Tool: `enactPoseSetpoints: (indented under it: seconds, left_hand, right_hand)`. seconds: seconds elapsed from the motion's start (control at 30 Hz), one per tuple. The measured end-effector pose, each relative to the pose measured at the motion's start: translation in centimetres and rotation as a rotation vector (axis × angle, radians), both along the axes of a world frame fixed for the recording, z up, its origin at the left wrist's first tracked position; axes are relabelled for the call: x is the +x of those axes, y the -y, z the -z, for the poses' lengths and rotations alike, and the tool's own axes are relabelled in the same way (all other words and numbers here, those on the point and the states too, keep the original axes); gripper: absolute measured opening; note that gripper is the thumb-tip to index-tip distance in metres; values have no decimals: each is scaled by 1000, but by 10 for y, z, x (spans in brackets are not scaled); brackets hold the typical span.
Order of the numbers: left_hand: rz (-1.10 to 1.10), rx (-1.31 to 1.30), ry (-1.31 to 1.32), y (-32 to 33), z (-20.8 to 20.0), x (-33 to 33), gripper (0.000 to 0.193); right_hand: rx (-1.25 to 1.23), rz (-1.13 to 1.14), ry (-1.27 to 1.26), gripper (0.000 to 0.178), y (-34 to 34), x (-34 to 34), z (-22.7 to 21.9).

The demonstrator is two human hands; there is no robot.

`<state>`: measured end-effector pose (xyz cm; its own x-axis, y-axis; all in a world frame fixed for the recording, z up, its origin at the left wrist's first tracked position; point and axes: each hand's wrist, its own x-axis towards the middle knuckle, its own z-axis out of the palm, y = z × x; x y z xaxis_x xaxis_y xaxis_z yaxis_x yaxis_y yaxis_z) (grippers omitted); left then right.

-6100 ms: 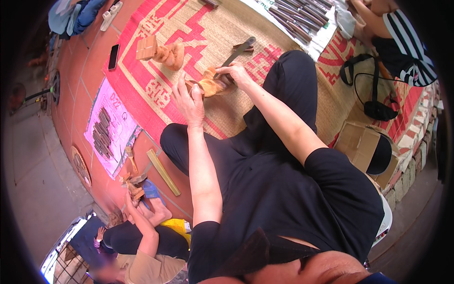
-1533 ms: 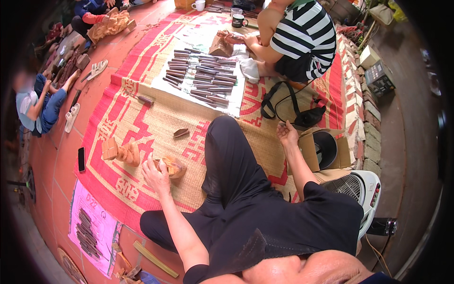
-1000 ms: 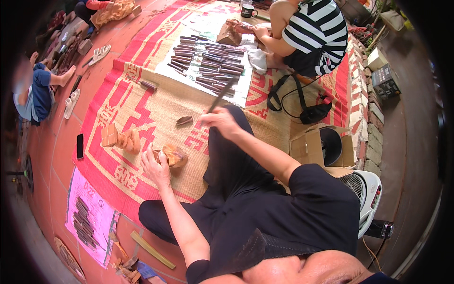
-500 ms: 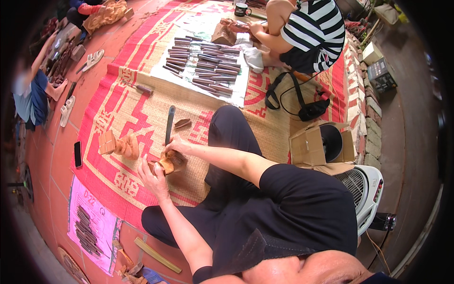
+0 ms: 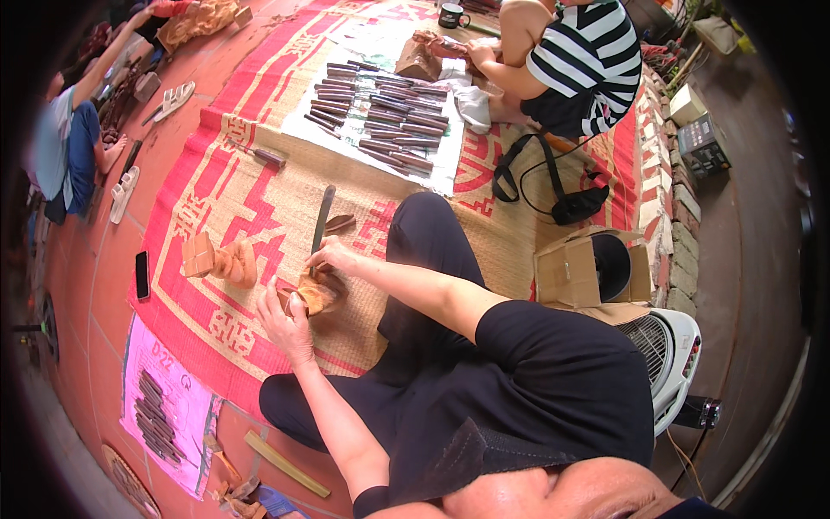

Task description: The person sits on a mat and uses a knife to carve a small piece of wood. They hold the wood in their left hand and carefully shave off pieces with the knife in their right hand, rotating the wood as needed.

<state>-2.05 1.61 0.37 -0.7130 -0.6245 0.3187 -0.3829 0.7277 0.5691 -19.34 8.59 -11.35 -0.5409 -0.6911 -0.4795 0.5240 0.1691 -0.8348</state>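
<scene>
- phone lies dark on the red mat edge, far left, same spot as half a second ago
- second wooden carving lies on its side just left of the work, untouched
- left hand hasn't moved, fingers wrapped around the small wooden carving on the woven mat in front of the knee
- right hand has settled since then, fingers pinched tight on the long chisel, tip down at the carving, handle pointing away, forearm reaching across the thigh
</scene>
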Motion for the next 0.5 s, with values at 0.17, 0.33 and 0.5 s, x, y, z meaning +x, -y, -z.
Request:
enactPoseSetpoints:
  seconds: [0.17,0.33,0.5]
  left_hand:
    - [-5,16,9,-1,0,-2,44]
    - [23,-5,-63,0,1,-3,47]
    - [-10,48,-14,2,1,2,45]
  right_hand:
    - [-42,-125,-259,24,5,9,15]
    - [48,44,54,19,2,-6,21]
    - [-111,-87,-47,17,4,7,18]
